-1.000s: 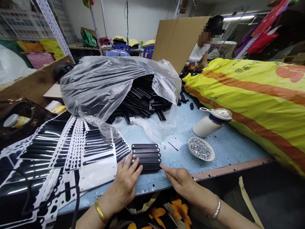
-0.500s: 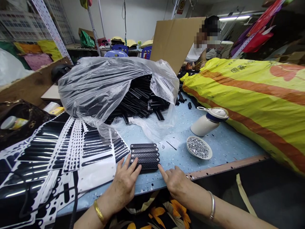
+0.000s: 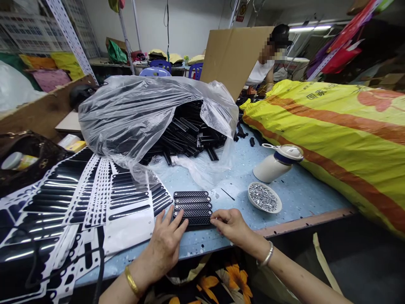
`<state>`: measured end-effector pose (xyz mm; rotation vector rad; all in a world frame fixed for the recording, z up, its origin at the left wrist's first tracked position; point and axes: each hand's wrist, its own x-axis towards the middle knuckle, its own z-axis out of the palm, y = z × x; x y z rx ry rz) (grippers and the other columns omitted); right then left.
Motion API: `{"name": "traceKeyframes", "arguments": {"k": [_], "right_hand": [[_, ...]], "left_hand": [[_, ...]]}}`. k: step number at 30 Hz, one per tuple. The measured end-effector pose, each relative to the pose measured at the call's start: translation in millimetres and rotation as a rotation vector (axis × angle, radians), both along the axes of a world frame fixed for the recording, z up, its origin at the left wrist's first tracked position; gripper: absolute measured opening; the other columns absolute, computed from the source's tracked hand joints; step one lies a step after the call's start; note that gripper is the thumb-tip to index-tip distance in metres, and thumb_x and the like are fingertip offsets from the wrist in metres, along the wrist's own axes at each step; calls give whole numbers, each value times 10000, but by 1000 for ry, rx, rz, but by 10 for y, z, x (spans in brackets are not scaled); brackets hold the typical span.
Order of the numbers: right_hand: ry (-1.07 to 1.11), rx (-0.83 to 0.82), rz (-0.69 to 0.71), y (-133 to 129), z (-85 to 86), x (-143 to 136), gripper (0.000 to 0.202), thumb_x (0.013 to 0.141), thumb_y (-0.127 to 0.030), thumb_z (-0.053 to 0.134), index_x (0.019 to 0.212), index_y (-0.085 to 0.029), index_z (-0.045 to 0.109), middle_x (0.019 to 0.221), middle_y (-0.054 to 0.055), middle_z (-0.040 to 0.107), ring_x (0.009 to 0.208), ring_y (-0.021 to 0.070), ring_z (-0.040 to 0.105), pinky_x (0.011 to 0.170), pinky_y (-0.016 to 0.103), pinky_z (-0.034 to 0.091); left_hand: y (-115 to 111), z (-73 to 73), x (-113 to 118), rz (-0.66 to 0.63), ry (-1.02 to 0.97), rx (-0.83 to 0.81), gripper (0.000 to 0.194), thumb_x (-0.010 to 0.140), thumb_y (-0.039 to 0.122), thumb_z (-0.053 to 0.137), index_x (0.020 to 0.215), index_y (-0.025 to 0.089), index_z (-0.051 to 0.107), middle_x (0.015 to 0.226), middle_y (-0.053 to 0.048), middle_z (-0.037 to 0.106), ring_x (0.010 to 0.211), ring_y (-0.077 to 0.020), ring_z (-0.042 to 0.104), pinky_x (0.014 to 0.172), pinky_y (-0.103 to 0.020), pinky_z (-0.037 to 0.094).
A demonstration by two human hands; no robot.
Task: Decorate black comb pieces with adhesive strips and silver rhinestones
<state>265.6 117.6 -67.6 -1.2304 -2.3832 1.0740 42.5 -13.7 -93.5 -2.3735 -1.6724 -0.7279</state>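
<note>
Several black textured strips (image 3: 192, 201) lie side by side in a block near the table's front edge, with small metal pieces at some of their ends. Against the block's left end rests my left hand (image 3: 166, 241), fingers spread over the nearest strips. My right hand (image 3: 231, 226) is at the right end of the nearest strip, thumb and fingertips pinched together; what is between them is too small to make out. To its right stands a white bowl (image 3: 268, 210) of small shiny metal pieces (image 3: 262, 196). A thin dark stick (image 3: 228, 194) lies behind the right hand.
A clear plastic bag (image 3: 126, 114) full of black strips lies behind the block. Sheets of black stickers (image 3: 128, 190) spread out at left. A white pump bottle (image 3: 272, 168) stands behind the bowl. A yellow sack (image 3: 335, 118) fills the right side; a person (image 3: 264, 69) is beyond it.
My right hand has gone from a pointing finger at the strip's right end to a pinch there, its wrist lifting slightly. The left hand stays in place.
</note>
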Motion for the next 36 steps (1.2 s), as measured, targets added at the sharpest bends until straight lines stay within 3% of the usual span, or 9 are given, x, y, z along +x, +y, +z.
{"name": "traceKeyframes", "arguments": {"k": [3,8,14,18,22,26,30,36], "right_hand": [[14,18,-16,-18,-11,-3,235,833,-240,527,764,-163,738,514,3,638,452,146,559,476,236,409],[45,216,22,-33,-39,35,253,853,-268,531,809,-174,762,614,43,699,539,167,608,567,260,451],[65,107,-16,-45,-104,84,210,770,-240,618,876,-156,780,533,7,659,457,144,566,492,236,436],[105,143,-1,-75,-135,137,253,776,-223,614,962,-151,769,540,-6,662,460,139,576,496,231,464],[129,310,27,-135,-109,183,287,839,-204,580,1067,-129,738,549,-5,657,451,135,579,498,231,482],[168,543,132,-214,-39,216,271,934,-160,504,1105,-141,713,684,43,723,563,158,658,567,252,517],[128,760,235,-252,-22,232,317,963,-94,425,1124,-134,696,587,15,665,488,154,609,514,263,477],[118,619,87,-166,-115,162,257,967,-217,486,1019,-174,735,820,83,776,688,190,731,639,261,556]], "left_hand": [[-4,17,3,1,9,-6,587,694,-11,492,1260,87,612,1382,-184,594,1332,-452,434,975,-632,408],[-6,17,15,-1,-6,-5,589,695,-19,490,1263,80,610,1388,-191,587,1343,-447,427,979,-629,403],[-9,4,1,0,-2,-11,609,688,-15,481,1272,100,611,1389,-176,591,1334,-445,444,969,-632,417],[-15,6,-8,9,-14,-30,618,699,-18,472,1286,117,606,1398,-167,585,1356,-427,428,984,-632,411],[-18,9,-10,-5,-7,-44,616,702,-27,476,1292,99,599,1413,-178,570,1356,-439,421,983,-637,411],[-24,-13,-11,4,-16,-48,630,697,-37,479,1300,105,596,1419,-172,565,1373,-432,400,1004,-635,395],[-29,-37,-15,7,-23,-55,648,692,-38,478,1311,118,589,1430,-161,557,1383,-425,387,1010,-630,389],[-27,-39,-12,-2,3,-35,618,711,-25,470,1304,103,588,1421,-171,564,1344,-433,432,983,-626,408]]}}
